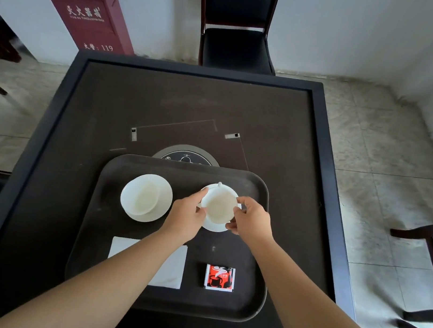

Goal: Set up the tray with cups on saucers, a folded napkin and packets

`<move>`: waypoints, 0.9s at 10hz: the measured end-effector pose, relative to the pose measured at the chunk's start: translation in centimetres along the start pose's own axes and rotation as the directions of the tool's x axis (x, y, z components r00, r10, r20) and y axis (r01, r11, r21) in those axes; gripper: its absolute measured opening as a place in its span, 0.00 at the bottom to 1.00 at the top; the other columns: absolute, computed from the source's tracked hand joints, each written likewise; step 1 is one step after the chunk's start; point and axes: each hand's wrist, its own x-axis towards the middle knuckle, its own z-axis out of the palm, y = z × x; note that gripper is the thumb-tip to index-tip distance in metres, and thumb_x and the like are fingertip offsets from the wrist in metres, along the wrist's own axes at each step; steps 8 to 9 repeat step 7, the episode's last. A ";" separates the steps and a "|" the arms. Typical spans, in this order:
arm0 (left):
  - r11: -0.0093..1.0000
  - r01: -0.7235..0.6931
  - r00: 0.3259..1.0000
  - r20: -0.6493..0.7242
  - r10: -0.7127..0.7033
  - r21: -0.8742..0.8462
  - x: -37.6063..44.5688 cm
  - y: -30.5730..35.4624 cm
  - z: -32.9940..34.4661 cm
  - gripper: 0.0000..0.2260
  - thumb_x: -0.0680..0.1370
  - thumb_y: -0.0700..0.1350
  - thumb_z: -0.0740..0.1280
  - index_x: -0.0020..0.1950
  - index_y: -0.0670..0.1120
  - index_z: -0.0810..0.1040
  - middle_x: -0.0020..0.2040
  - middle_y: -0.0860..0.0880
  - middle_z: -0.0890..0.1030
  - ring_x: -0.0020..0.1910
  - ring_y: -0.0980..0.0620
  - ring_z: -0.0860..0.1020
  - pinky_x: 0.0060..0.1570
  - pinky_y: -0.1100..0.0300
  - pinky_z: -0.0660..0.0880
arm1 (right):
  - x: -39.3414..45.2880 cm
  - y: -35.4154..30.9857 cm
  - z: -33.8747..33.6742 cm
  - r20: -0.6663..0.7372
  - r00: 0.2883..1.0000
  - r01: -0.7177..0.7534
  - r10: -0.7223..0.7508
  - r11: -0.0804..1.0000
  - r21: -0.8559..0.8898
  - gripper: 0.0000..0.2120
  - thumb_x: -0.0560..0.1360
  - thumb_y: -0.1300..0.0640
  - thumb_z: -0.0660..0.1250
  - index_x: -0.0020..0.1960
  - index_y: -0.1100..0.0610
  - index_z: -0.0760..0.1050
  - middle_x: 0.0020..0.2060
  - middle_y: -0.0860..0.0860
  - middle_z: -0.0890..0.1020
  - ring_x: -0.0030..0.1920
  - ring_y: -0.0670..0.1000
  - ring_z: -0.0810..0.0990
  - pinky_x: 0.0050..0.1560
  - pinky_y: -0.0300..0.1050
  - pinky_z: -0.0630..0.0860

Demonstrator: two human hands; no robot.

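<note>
Tray (pixel 242 305) nearly set: left cup (pixel 140 198) on saucer (pixel 162 200), napkin (pixel 171 269), packet (pixel 219 277) placed. Left hand (pixel 186 215), right hand (pixel 252 219) fingers grip right cup (pixel 218 206), settling on saucer (pixel 214 226).

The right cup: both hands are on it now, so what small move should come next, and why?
Probably let go and draw both hands back. The right cup already appears to sit on its saucer, with the left hand and right hand pinching its rim. The left cup, napkin and packet already lie on the tray.
</note>
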 end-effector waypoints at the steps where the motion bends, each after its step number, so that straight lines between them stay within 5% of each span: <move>1: 1.000 0.010 1.000 0.018 -0.010 -0.011 0.0 -0.3 0.2 0.24 0.81 0.40 0.61 0.76 0.53 0.63 0.70 0.48 0.74 0.66 0.48 0.72 0.61 0.62 0.65 | 0.0 0.3 0.2 -0.018 1.000 0.005 -0.004 1.000 0.003 0.12 0.80 0.59 0.61 0.63 0.51 0.74 0.40 0.51 0.83 0.32 0.45 0.84 0.35 0.40 0.82; 5: 0.992 0.039 0.999 0.037 -0.035 -0.116 -0.2 -0.9 1.0 0.23 0.83 0.42 0.59 0.77 0.54 0.61 0.73 0.49 0.70 0.71 0.48 0.68 0.62 0.63 0.61 | -0.3 0.8 0.4 -0.040 0.999 -0.012 0.014 0.999 0.047 0.15 0.80 0.57 0.64 0.66 0.50 0.74 0.46 0.52 0.83 0.36 0.49 0.84 0.35 0.38 0.81; 7: 0.994 0.026 1.000 -0.001 -0.026 -0.102 -0.3 -0.2 0.6 0.28 0.82 0.46 0.61 0.79 0.56 0.53 0.73 0.50 0.69 0.58 0.56 0.72 0.57 0.62 0.64 | -1.1 0.1 -0.1 -0.022 0.998 -0.051 0.054 0.993 0.106 0.14 0.81 0.55 0.62 0.66 0.52 0.74 0.45 0.52 0.83 0.37 0.49 0.84 0.33 0.38 0.80; 9: 0.994 0.026 1.000 -0.001 -0.026 -0.102 -0.3 -0.2 0.6 0.28 0.82 0.46 0.61 0.79 0.56 0.53 0.73 0.50 0.69 0.58 0.56 0.72 0.57 0.62 0.64 | -1.1 0.1 -0.1 -0.022 0.998 -0.051 0.054 0.993 0.106 0.14 0.81 0.55 0.62 0.66 0.52 0.74 0.45 0.52 0.83 0.37 0.49 0.84 0.33 0.38 0.80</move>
